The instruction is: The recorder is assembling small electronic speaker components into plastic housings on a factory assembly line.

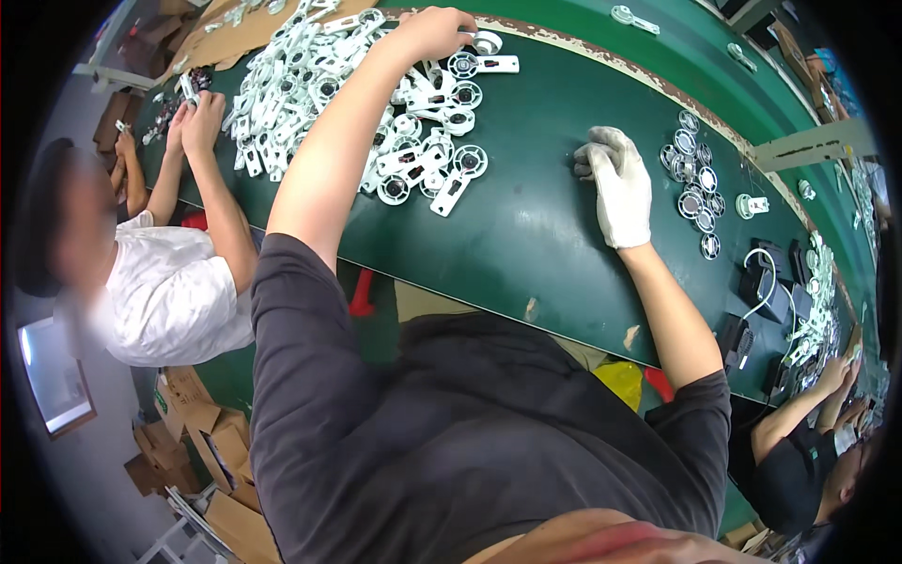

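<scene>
Left grip [435,35] at a round white part [487,42] by the table's [489,268] far edge; cannot tell if clamped on it
Gloved right grip [615,183] loosely curled, fingers apart, seemingly empty; much work appears left, with white handled parts [291,103] heaped at left and round rimmed parts [691,204] clustered right; which are finished is unclear

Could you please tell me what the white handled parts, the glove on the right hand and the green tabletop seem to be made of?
White handled parts: probably moulded plastic, smooth with a slight sheen, judging by their uniform, repeated shapes.
Glove: likely knitted or woven fabric, matte and softly creased.
Green tabletop: perhaps rubber or vinyl, smooth, showing soft reflections.
</scene>
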Demonstrator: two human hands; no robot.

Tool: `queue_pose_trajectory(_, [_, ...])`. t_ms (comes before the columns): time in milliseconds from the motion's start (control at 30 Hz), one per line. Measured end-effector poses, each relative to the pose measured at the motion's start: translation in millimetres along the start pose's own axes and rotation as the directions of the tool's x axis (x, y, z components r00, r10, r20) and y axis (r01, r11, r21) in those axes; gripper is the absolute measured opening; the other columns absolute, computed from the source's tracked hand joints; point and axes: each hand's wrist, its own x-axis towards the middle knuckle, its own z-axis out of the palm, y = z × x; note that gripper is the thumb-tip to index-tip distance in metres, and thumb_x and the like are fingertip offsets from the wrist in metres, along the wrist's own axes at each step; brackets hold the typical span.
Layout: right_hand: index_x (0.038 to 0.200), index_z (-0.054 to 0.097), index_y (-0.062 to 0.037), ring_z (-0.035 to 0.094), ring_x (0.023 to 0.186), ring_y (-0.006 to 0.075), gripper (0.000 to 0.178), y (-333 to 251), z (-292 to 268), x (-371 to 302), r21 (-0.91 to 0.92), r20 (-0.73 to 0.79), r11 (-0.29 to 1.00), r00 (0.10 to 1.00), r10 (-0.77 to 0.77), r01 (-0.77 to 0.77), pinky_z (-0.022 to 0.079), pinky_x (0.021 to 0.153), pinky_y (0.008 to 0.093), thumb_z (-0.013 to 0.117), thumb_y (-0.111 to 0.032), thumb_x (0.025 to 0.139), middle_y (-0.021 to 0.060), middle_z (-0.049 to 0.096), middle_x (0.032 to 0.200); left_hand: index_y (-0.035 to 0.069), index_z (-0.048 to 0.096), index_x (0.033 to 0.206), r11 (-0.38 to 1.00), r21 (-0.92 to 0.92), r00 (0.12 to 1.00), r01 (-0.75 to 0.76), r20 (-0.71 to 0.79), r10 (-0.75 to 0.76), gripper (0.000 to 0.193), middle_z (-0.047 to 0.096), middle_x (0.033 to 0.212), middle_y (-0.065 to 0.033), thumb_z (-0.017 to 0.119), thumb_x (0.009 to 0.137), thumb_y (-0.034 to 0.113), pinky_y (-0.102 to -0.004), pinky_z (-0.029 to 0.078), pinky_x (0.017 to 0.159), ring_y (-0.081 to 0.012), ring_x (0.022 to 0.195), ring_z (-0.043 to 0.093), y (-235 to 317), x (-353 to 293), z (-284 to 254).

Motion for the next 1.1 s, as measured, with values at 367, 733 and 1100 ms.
queue_pose_trajectory(367, [0.130, 0.048, 0.0007, 0.062, 0.104, 0.0199, 0.046, -4, -6, 13, 0.548, -0.099, 0.835, 0.995, 0.000, 0.054, 0.053, 0.087, 0.0338, 0.054, -0.031, 0.097, 0.0125, 0.059, 0.120, 0.008, 0.069, 0.089, 0.838, -0.060, 0.582, -0.542, -0.746, 0.324, 0.012, 0.065, 0.089, -0.0068, 0.066, 0.082, 0.018, -0.0353, 0.054, 0.068, -0.0253, 0.081, 0.065, 161, -48, 0])
queue_pose_trajectory(733, [0.103, 0.051, -0.0039, 0.033, 0.050, 0.0077, 0.018, -25, -169, 16, 0.522, -0.504, 0.804, 0.863, 0.022, 0.284, 0.021, 0.043, 0.0236, 0.053, -0.020, 0.096, 0.0000, 0.046, 0.069, 0.011, 0.064, 0.108, 0.703, -0.254, 0.721, -0.664, -0.466, 0.512, 0.036, 0.062, 0.109, -0.0057, 0.073, 0.077, 0.027, -0.0362, 0.047, 0.085, -0.0250, 0.102, 0.059, 277, -55, 79])
queue_pose_trajectory(1100, [0.086, 0.060, -0.0100, 0.039, 0.056, 0.0027, 0.026, -27, -139, 1, -0.284, -0.217, 0.957, 0.976, 0.003, -0.066, 0.026, 0.049, 0.0198, 0.058, -0.034, 0.094, -0.0061, 0.046, 0.065, 0.007, 0.064, 0.105, 0.700, -0.262, 0.720, -0.664, -0.476, 0.505, 0.032, 0.067, 0.096, -0.0064, 0.073, 0.078, 0.022, -0.0363, 0.052, 0.079, -0.0246, 0.089, 0.061, 212, -92, 48])
